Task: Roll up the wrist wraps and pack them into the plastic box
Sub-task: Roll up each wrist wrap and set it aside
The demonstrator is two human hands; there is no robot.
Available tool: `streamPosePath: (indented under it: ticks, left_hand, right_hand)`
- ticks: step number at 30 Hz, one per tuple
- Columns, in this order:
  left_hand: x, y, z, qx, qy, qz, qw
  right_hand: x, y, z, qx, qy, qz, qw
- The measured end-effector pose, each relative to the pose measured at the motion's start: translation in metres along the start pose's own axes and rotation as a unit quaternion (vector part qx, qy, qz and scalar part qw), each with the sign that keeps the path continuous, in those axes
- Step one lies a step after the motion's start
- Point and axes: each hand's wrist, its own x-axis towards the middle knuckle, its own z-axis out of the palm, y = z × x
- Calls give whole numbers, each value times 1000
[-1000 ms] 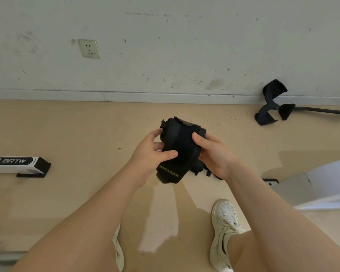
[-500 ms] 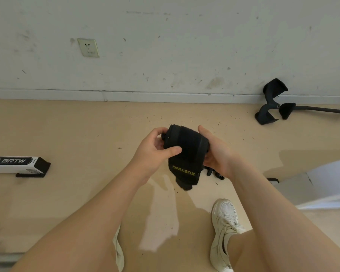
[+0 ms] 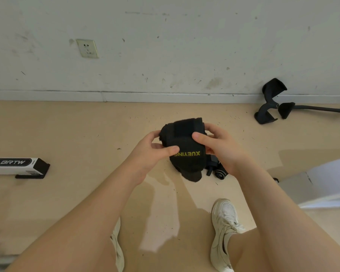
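A black wrist wrap [image 3: 186,146] with yellow lettering is rolled into a thick bundle and held in the air above the tan floor. My left hand [image 3: 151,152] grips its left side, thumb pressed on the front near the lettering. My right hand [image 3: 222,148] holds the right side, thumb on top of the roll. A short loose end hangs below the roll. Beneath my right hand, another small black rolled item [image 3: 220,172] lies on the floor, partly hidden. No plastic box is clearly visible.
A white and black box [image 3: 16,165] lies on the floor at left. A black curved piece of equipment [image 3: 269,103] rests by the wall at right. A white panel [image 3: 326,183] sits at far right. My white shoe [image 3: 224,228] is below.
The roll has turned in my hands, so the yellow lettering now faces me higher up, and less loose end hangs below. My right thumb has moved onto the top of the roll.
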Motion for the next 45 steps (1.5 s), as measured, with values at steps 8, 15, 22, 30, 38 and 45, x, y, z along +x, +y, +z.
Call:
streamPosePath:
  ticks: [8,15,22,30,38,45]
  left_hand:
    - [-3,2,2,-28,-28,55,998]
    - [-1,6,3,-133,-6,-15,991]
    - [-5,11,1,-237,-81,-134,959]
    - [-10,11,0,-225,-91,-201,949]
    - [-12,8,9,-89,67,-77,991]
    - [-10,11,5,-142,44,-93,985]
  right_hand:
    - [7,10,5,56,-14,139,989]
    - [7,10,-5,-12,-52,51,997]
    - [1,2,-1,5,-38,-14,999]
    - [0,-3,7,49,9,46,998]
    - [3,4,32,134,74,118,981]
    - [2,4,26,140,87,69,984]
